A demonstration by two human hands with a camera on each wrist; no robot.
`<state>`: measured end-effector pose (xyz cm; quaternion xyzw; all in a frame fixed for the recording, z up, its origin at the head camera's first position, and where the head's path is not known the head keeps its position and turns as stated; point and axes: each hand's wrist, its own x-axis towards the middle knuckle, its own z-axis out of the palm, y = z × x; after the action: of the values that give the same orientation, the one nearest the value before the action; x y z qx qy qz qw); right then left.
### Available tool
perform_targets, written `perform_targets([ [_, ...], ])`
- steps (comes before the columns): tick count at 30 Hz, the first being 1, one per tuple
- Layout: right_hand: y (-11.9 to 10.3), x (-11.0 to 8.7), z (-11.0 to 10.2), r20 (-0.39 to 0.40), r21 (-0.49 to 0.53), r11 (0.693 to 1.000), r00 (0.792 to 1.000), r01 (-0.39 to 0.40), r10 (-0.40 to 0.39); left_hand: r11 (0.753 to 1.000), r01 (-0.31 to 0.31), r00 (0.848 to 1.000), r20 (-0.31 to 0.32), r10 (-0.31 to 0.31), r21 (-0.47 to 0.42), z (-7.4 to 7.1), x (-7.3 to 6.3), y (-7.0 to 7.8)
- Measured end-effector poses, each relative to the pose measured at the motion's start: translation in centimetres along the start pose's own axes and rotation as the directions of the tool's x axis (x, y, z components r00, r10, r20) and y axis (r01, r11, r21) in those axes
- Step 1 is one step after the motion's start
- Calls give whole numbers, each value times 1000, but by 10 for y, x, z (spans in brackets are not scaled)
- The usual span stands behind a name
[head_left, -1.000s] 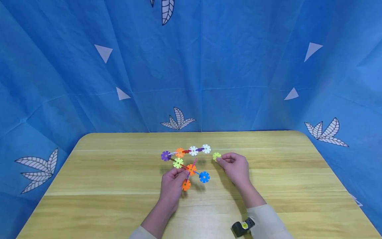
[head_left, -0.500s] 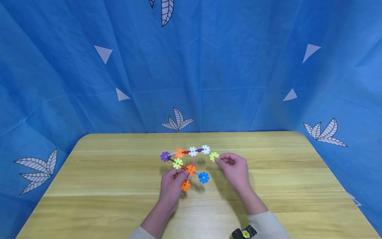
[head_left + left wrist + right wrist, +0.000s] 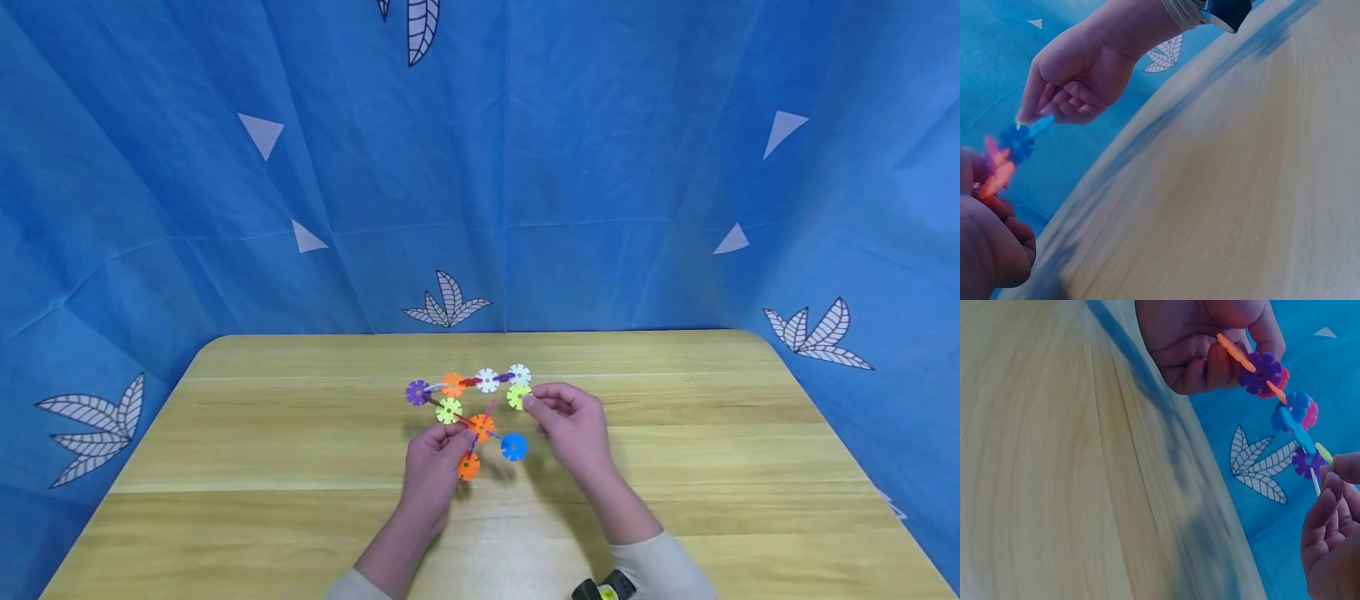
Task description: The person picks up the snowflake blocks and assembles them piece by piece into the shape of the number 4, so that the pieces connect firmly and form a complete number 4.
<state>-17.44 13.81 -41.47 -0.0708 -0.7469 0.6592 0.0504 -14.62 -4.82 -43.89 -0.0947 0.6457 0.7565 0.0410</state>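
My left hand (image 3: pixel 435 458) pinches an assembly of notched plastic discs by an orange disc (image 3: pixel 482 427) near its lower middle. From there a chain bends through a lime disc (image 3: pixel 448 411) to a purple disc (image 3: pixel 418 392), then turns right along an orange disc (image 3: pixel 453 384) to two white discs. A blue disc (image 3: pixel 514 447) and another orange disc (image 3: pixel 468 467) stick out below. Between thumb and fingers, my right hand (image 3: pixel 573 421) pinches a loose-looking lime disc (image 3: pixel 517 397). Its edge meets the end white disc (image 3: pixel 519 374) in the head view.
Both hands work over a wooden table (image 3: pixel 262 450). Behind it hangs a blue curtain (image 3: pixel 585 167) printed with leaves and triangles. A dark wrist device (image 3: pixel 604 588) sits at the right sleeve.
My right hand has moved left, bringing its lime disc from beside the chain to the end white disc. The left hand and the assembly have stayed nearly still.
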Motion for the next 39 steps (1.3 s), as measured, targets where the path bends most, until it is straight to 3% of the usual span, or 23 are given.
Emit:
perform_targets([
  [23, 1, 0, 14, 45, 34, 997, 997, 67, -69, 1000, 9, 1000, 23, -8, -22, 2, 0, -5],
  [29, 1, 0, 16, 52, 39, 998, 997, 57, -59, 999, -25, 1000, 3, 25, 43, 4, -1, -6],
  [39, 2, 0, 17, 38, 46, 993, 993, 106, -108, 997, -37, 998, -57, 41, 62, 10, -4, -4],
])
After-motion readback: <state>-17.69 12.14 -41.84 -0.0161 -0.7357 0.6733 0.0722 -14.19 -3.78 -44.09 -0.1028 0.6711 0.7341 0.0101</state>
